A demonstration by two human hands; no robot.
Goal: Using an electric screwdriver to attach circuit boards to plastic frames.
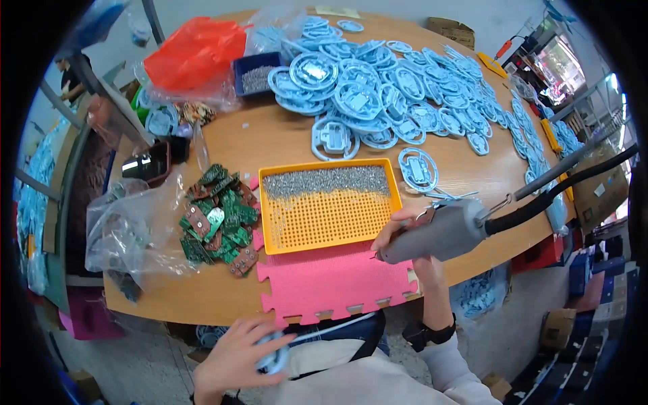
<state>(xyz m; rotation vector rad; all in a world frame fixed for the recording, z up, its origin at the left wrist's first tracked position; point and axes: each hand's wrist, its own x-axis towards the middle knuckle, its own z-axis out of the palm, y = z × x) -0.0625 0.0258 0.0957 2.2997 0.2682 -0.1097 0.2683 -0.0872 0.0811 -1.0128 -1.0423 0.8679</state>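
My left hand [237, 356], low in front of my body, is closed around a light-blue plastic part [275, 358]; a thin pale-blue strip [332, 329] sticks out from it to the right. My right hand [403, 224] grips a grey electric screwdriver [437, 233], mostly behind its body. The screwdriver's bit points left, over the near right part of a pink foam mat [331, 283]. Just beyond the mat stands a yellow perforated tray [324, 219] with many small silver screws [324, 181] along its far side.
Left of the tray lies a heap of green and brown circuit boards [219, 219], beside a clear plastic bag [138, 226]. Blue round plastic parts [361, 98] pile up at the back. A dark-blue bin [255, 74] holds more screws. The screwdriver's black cable [567, 192] runs off right.
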